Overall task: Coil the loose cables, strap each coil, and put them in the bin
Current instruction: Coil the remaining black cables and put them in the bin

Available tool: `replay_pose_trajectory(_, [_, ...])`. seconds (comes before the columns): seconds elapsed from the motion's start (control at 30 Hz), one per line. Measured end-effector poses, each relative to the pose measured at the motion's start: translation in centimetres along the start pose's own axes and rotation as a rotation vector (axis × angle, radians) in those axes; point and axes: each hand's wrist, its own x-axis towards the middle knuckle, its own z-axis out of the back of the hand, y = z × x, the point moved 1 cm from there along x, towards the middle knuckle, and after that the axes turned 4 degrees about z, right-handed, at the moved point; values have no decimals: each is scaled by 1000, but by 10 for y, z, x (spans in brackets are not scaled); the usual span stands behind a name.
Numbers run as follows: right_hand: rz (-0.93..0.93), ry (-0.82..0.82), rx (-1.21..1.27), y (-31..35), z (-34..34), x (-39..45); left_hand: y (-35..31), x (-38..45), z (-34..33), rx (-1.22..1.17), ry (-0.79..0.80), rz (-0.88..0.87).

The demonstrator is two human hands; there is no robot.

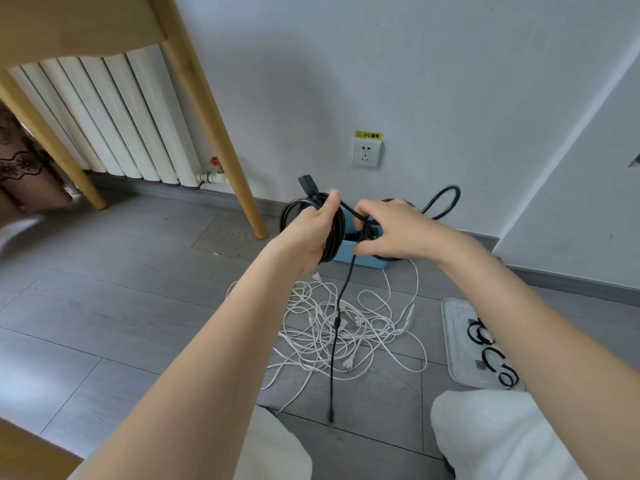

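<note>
Head view: left hand (313,233) grips upright black coil (294,211); right hand (391,230) pinches its tail (337,323), hanging toward 6 o'clock.

- Your left hand (313,230) is bare: no glove, no ring, no watch at the wrist; the thumbnail is short and unpainted
- Your right hand (398,230) is bare too; no ring shows on the fingers in view; nothing sits on the wrist
- Both your forearms are uncovered right down to the bottom edge of the view; no sleeve or cuff shows anywhere along them
- Your knees (491,434) are covered in plain white or off-white cloth with no print; the right one is a rounded mound with soft folds; the left shows only partly beneath your left forearm
</note>
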Motion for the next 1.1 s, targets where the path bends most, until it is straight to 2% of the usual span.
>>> replay_pose_trajectory(0.13, [5,122,108,-13,-2,-3,-10,-8,-2,-194,82,-89])
replay_pose_trajectory(0.23, [-56,107,212,-17,0,-8,-15,-10,3,-275,28,-148])
replay_pose_trajectory(0.33, [-120,-112,405,-16,2,-9,-20,-7,8,-427,-36,-149])
replay_pose_trajectory(0.37, [-148,-215,531,-16,3,-9,-22,-6,8,-503,-42,-140])
replay_pose_trajectory(0.43, [-231,-399,836,-17,7,-9,-24,-4,10,-507,-59,-161])
replay_pose_trajectory(0.5, [-331,-477,1073,-20,12,-11,-26,-4,17,-447,-116,-191])
replay_pose_trajectory(0.57, [-379,-475,1173,-23,15,-13,-24,-1,24,-436,-165,-191])
replay_pose_trajectory(0.77, [-501,-571,1005,-38,11,-6,-25,-5,36,-396,-272,-153])
replay_pose_trajectory(0.9, [-496,-680,624,-44,14,-3,-24,-6,34,-379,-331,-149])
replay_pose_trajectory(0.93, [-506,-713,596,-48,16,-4,-25,-6,37,-396,-340,-142])
replay_pose_trajectory(1.1, [-557,-786,848,-67,21,-8,-21,-9,51,-476,-395,-103])
